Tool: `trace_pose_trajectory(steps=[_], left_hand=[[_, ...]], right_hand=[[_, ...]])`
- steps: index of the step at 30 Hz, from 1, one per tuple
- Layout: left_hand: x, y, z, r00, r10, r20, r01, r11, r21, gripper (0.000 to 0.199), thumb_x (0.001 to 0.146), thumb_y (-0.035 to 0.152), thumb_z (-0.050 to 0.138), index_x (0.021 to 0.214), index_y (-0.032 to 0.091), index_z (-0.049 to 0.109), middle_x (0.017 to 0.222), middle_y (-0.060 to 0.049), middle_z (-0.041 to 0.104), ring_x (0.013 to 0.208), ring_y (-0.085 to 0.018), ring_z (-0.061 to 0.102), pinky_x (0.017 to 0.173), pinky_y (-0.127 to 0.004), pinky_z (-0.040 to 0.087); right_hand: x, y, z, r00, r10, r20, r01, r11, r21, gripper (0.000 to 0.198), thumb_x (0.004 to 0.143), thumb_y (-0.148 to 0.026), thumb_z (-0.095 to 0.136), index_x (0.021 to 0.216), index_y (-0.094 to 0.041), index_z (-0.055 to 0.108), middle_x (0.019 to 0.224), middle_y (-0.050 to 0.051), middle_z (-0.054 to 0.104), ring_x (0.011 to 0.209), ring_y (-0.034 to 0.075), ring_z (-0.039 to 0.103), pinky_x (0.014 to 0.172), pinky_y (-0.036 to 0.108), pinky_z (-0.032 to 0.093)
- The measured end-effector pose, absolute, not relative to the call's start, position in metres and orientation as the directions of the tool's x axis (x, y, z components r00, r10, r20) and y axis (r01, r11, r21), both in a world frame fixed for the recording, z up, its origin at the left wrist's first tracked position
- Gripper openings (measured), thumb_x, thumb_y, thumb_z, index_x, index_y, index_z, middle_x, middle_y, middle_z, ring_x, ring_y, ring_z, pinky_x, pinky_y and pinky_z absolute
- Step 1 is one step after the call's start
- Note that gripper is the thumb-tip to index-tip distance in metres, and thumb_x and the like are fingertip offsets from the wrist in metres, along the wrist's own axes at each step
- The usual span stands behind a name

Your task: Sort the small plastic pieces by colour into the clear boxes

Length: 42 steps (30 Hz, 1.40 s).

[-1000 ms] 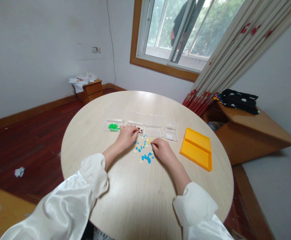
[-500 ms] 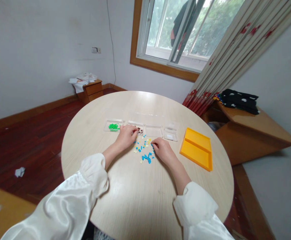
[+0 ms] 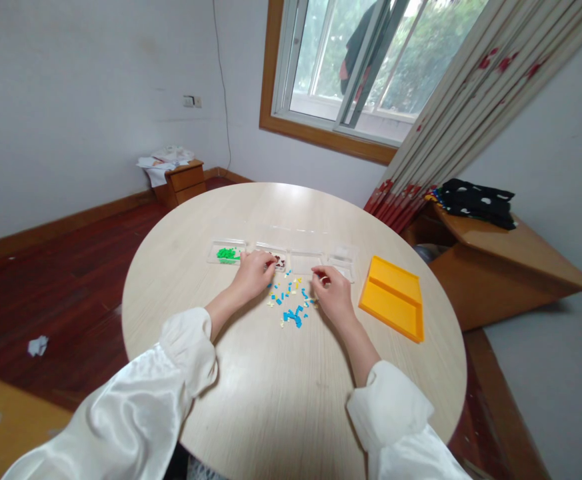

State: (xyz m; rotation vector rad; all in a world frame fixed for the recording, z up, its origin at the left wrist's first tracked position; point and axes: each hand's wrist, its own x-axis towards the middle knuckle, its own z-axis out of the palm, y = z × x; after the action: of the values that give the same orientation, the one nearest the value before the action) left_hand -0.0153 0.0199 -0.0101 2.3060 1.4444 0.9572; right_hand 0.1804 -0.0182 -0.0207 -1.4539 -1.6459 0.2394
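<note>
My left hand (image 3: 253, 272) rests at the near side of a clear tray (image 3: 284, 268) of brown pieces (image 3: 278, 260). Its fingers are curled together; whatever they hold is hidden. Just in front of another clear tray (image 3: 307, 263) is my right hand (image 3: 334, 291), thumb and fingers bent toward each other; I cannot make out a piece in them. Small blue bricks (image 3: 295, 316) and yellow ones (image 3: 297, 282) lie scattered on the table between the hands. Green pieces (image 3: 228, 254) fill part of the leftmost clear tray (image 3: 213, 254).
To the right on the round table (image 3: 271, 400) lies a yellow two-part tray (image 3: 393, 297). A small clear box (image 3: 341, 267) stands beyond my right hand. Clear lids (image 3: 295, 231) lie behind the trays. Farther right is a tilted wooden desk (image 3: 521, 267) with folded cloth.
My right hand has shifted slightly up and right, away from the scattered bricks toward the clear trays. My left hand has stayed almost still.
</note>
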Motion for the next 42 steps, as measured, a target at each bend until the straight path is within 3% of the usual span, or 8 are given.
trace_pose_trajectory(steps=[4,9,24,29,32,36,42], left_hand=[[-0.014,0.018,-0.008,0.295,0.878,0.378,0.708,-0.466,0.531,0.018,0.080,0.015,0.047,0.083,0.017,0.065,0.091,-0.006,0.069,0.088,-0.021,0.058,0.082,-0.038,0.033],[-0.012,0.016,-0.006,0.307,0.877,0.369,0.700,-0.471,0.538,0.018,0.081,0.015,0.048,0.083,0.016,0.066,0.091,-0.007,0.069,0.087,-0.021,0.058,0.082,-0.038,0.034],[-0.013,0.018,-0.010,0.306,0.876,0.372,0.693,-0.473,0.544,0.019,0.081,0.016,0.048,0.083,0.016,0.067,0.090,-0.006,0.069,0.084,-0.020,0.058,0.081,-0.036,0.034],[-0.014,0.019,-0.011,0.305,0.879,0.367,0.695,-0.468,0.546,0.019,0.081,0.016,0.048,0.083,0.015,0.067,0.089,-0.007,0.069,0.084,-0.020,0.058,0.080,-0.036,0.034],[-0.014,0.019,-0.010,0.307,0.880,0.363,0.694,-0.468,0.548,0.019,0.080,0.015,0.048,0.083,0.014,0.067,0.087,-0.007,0.068,0.083,-0.020,0.058,0.080,-0.036,0.034],[-0.014,0.017,-0.009,0.354,0.869,0.346,0.684,-0.493,0.538,0.017,0.079,0.016,0.051,0.083,0.014,0.067,0.086,-0.007,0.067,0.081,-0.019,0.057,0.081,-0.037,0.034],[-0.012,0.019,-0.016,0.519,0.800,0.300,0.639,-0.596,0.485,0.017,0.080,0.014,0.054,0.088,0.016,0.068,0.088,-0.008,0.064,0.091,-0.020,0.054,0.080,-0.035,0.033]], right_hand=[[0.183,-0.009,-0.021,0.311,0.787,0.533,0.594,0.277,-0.755,0.014,0.074,-0.021,0.049,0.078,-0.016,0.061,0.080,0.006,0.064,0.070,0.015,0.058,0.068,0.028,0.048],[0.185,0.004,-0.024,0.442,0.743,0.503,0.508,0.255,-0.823,0.017,0.074,-0.024,0.049,0.081,-0.014,0.062,0.082,0.007,0.064,0.074,0.015,0.059,0.067,0.027,0.048],[0.187,0.017,-0.037,0.487,0.745,0.455,0.371,0.295,-0.881,0.031,0.077,-0.026,0.048,0.098,-0.011,0.066,0.096,0.012,0.069,0.085,0.019,0.065,0.079,0.035,0.052],[0.188,0.011,-0.030,0.361,0.768,0.529,0.493,0.324,-0.807,0.027,0.078,-0.024,0.045,0.091,-0.012,0.066,0.086,0.010,0.069,0.075,0.017,0.064,0.071,0.032,0.051],[0.189,0.001,-0.022,0.105,0.815,0.570,0.653,0.376,-0.658,0.022,0.075,-0.018,0.046,0.082,-0.014,0.067,0.078,0.007,0.067,0.069,0.016,0.060,0.067,0.030,0.048],[0.192,-0.011,-0.016,-0.239,0.895,0.376,0.734,0.420,-0.534,0.019,0.073,-0.010,0.050,0.078,-0.016,0.067,0.076,0.005,0.067,0.070,0.015,0.059,0.068,0.027,0.046],[0.193,-0.013,-0.018,-0.370,0.902,0.223,0.748,0.432,-0.505,0.019,0.075,-0.006,0.054,0.081,-0.016,0.069,0.082,0.007,0.068,0.079,0.016,0.060,0.076,0.028,0.045]])
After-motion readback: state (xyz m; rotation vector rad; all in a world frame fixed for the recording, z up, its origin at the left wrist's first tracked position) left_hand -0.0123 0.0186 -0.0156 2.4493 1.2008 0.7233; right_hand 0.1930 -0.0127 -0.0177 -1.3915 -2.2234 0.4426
